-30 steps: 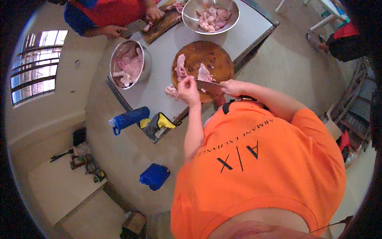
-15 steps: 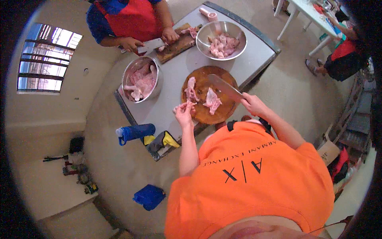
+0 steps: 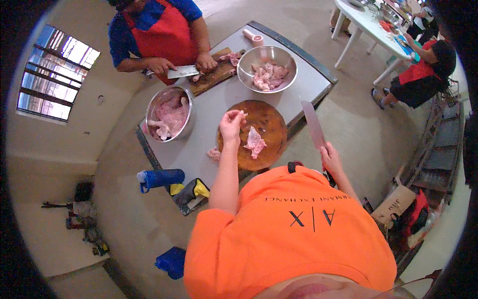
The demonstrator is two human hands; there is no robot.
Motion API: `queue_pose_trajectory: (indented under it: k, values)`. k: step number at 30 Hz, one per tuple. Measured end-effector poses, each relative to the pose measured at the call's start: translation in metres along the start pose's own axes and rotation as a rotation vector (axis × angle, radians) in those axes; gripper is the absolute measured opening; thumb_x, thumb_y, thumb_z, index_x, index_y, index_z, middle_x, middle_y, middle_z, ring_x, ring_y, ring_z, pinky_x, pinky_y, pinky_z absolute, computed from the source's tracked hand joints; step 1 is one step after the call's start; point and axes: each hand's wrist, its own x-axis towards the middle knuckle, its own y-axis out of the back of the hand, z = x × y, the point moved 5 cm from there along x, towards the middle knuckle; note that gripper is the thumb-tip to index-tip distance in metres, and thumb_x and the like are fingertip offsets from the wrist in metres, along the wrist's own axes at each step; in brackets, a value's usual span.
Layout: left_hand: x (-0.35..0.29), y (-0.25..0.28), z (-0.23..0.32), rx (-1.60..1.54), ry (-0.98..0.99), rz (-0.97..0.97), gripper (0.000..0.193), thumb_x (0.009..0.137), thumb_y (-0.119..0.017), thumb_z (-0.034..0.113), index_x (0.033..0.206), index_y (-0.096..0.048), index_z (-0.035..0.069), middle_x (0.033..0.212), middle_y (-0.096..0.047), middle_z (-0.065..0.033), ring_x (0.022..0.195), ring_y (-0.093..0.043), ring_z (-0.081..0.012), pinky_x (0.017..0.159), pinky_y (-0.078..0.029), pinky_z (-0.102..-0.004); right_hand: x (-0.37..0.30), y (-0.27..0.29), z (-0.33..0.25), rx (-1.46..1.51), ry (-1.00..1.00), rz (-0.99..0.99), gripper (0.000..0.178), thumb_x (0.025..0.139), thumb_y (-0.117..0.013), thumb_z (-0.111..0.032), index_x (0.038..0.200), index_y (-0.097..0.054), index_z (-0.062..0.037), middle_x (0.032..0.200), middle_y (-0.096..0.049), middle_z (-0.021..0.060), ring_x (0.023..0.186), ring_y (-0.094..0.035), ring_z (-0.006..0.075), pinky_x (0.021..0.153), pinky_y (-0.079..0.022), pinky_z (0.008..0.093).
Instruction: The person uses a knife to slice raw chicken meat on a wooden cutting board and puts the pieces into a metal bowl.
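My right hand (image 3: 331, 158) grips a cleaver (image 3: 312, 122) by its handle, its broad blade raised beyond the board's right side. Over the left part of the round wooden chopping board (image 3: 273, 149), my left hand (image 3: 231, 127) is closed, with a bit of pale raw chicken showing at its fingertips; the hand hides the rest. A piece of raw chicken (image 3: 255, 143) lies on the board, right of that hand. Another small lump of chicken (image 3: 214, 154) rests on the table by the board's left edge.
Steel bowls of raw chicken, one left (image 3: 191, 117) and one behind the board (image 3: 294, 82), stand on the grey table (image 3: 219, 87). Across it a co-worker (image 3: 167, 35) cuts on a rectangular board (image 3: 214, 79). A blue bottle (image 3: 167, 178) and a grey-yellow cloth (image 3: 191, 192) lie near left.
The cleaver has swung from over the board to its right. My left hand has moved further over the board, and the long chicken piece there is no longer in plain sight. My view has shifted.
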Motion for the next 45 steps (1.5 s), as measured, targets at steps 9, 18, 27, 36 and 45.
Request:
queue_pose_trajectory:
  k: [9, 18, 27, 36, 45]
  values:
    - [0.043, -0.072, 0.044, 0.089, -0.259, -0.025, 0.014, 0.080, -0.072, 0.002, 0.086, -0.060, 0.001, 0.077, -0.065, -0.0052, 0.063, -0.062, -0.0116, 0.056, -0.053, -0.0246, -0.018, 0.027, 0.016, 0.160, -0.199, 0.037, 0.019, 0.096, -0.047, -0.022, 0.092, -0.050, -0.0043, 0.058, -0.047, 0.0027, 0.039, -0.048, 0.0134, 0.037, -0.039, 0.0308]
    - [0.079, -0.127, 0.071, 0.492, -0.734, 0.056, 0.014, 0.079, -0.072, 0.006, 0.091, -0.066, 0.002, 0.079, -0.068, -0.0061, 0.061, -0.064, -0.0119, 0.053, -0.055, -0.0260, 0.001, 0.027, 0.015, 0.160, -0.153, 0.024, 0.018, 0.096, -0.048, -0.024, 0.095, -0.050, -0.0053, 0.054, -0.047, 0.0033, 0.038, -0.047, 0.0133, 0.037, -0.039, 0.0309]
    - [0.072, -0.073, 0.027, 0.576, -0.208, -0.131, 0.020, 0.083, -0.064, 0.006, 0.103, -0.068, 0.004, 0.092, -0.069, -0.0063, 0.067, -0.066, -0.0127, 0.052, -0.055, -0.0251, 0.022, 0.026, 0.001, 0.131, -0.095, -0.046, 0.017, 0.096, -0.049, -0.022, 0.095, -0.052, -0.0050, 0.056, -0.047, 0.0039, 0.039, -0.048, 0.0133, 0.037, -0.039, 0.0314]
    - [-0.036, 0.040, -0.041, 1.030, -0.044, -0.002, 0.030, 0.076, -0.074, 0.027, 0.091, -0.068, 0.002, 0.080, -0.069, -0.0128, 0.076, -0.067, -0.0264, 0.071, -0.053, -0.0377, 0.048, 0.016, 0.019, 0.074, -0.077, -0.135, 0.017, 0.096, -0.049, -0.020, 0.102, -0.053, -0.0047, 0.059, -0.050, 0.0048, 0.040, -0.048, 0.0132, 0.037, -0.040, 0.0308]
    - [-0.051, 0.019, -0.068, 1.114, -0.118, 0.086, 0.033, 0.070, -0.079, 0.027, 0.090, -0.068, 0.003, 0.084, -0.065, -0.0134, 0.081, -0.064, -0.0285, 0.073, -0.050, -0.0392, 0.058, 0.000, -0.029, -0.080, -0.044, -0.318, 0.018, 0.096, -0.048, -0.020, 0.092, -0.048, -0.0027, 0.056, -0.049, 0.0066, 0.038, -0.049, 0.0155, 0.037, -0.041, 0.0325]
